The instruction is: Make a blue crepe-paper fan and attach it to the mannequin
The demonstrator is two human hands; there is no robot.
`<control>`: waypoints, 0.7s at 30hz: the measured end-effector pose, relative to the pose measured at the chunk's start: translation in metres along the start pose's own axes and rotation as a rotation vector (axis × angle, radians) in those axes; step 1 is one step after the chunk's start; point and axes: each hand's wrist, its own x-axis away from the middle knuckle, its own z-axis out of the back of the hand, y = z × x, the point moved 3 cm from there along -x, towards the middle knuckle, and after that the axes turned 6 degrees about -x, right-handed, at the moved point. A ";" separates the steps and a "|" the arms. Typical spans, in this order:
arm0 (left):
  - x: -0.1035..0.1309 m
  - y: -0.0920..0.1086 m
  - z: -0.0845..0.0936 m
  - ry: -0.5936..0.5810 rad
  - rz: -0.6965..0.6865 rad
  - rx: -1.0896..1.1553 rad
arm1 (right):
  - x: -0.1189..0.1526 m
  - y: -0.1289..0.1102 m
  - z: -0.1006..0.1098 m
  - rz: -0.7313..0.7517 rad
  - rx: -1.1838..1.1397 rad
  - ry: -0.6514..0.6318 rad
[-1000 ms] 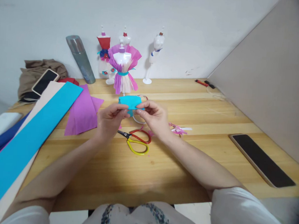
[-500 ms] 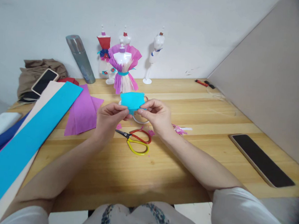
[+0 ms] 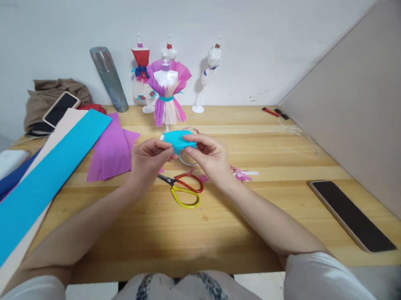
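A blue piece (image 3: 178,140) is held above the table (image 3: 215,241), in front of the purple-dressed mannequin (image 3: 166,78). Its left end is pinched, fingertips closed, by the left hand (image 3: 148,159); its right end is held between slightly parted fingers of the right hand (image 3: 211,159).

Small turquoise sheet (image 3: 176,140) (bent), held aloft

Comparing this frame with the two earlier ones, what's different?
The blue piece, standing taller half a second ago, now has its upper edge lower and looks more bent. The right hand has its index finger laid farther left over it. Nothing was picked up or let go: the left hand keeps its pinch. The scissors and purple-dressed mannequin stayed put.
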 end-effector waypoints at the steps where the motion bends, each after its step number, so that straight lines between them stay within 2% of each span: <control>1: 0.000 0.001 0.000 0.001 -0.017 -0.004 | 0.000 0.000 0.000 0.007 0.004 0.005; 8: 0.001 0.000 0.001 0.011 -0.141 -0.042 | 0.002 0.004 0.000 -0.030 0.050 0.034; 15: -0.002 -0.007 0.005 0.014 -0.298 -0.141 | 0.001 0.005 -0.001 0.026 0.034 0.036; 21: -0.003 -0.008 0.006 0.002 -0.339 -0.150 | 0.001 0.003 -0.001 0.044 0.022 0.011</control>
